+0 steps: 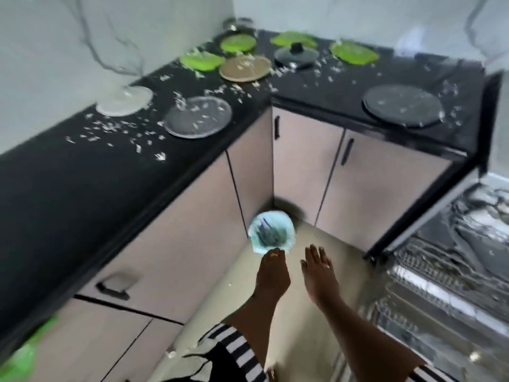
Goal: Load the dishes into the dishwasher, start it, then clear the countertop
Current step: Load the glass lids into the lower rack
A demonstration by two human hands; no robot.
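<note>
Dirty dishes lie on the black countertop (68,175): a white plate (124,102), a clear grey plate (198,117), a brown plate (245,68), several green plates such as one at the back (238,42), a black pot lid (297,55) and a dark round plate (402,104). White scraps are scattered among them. The dishwasher (440,271) stands open at the right with its wire racks showing. My left hand (272,274) reaches down to the edge of the bin, its fingertips bent away from view. My right hand (319,271) hangs beside it, fingers straight, holding nothing.
A small bin with a blue liner (272,232) sits on the floor in the cabinet corner, just beyond my hands. Beige cabinet doors with black handles (346,151) line both sides. A blurred green object (22,354) shows at the lower left.
</note>
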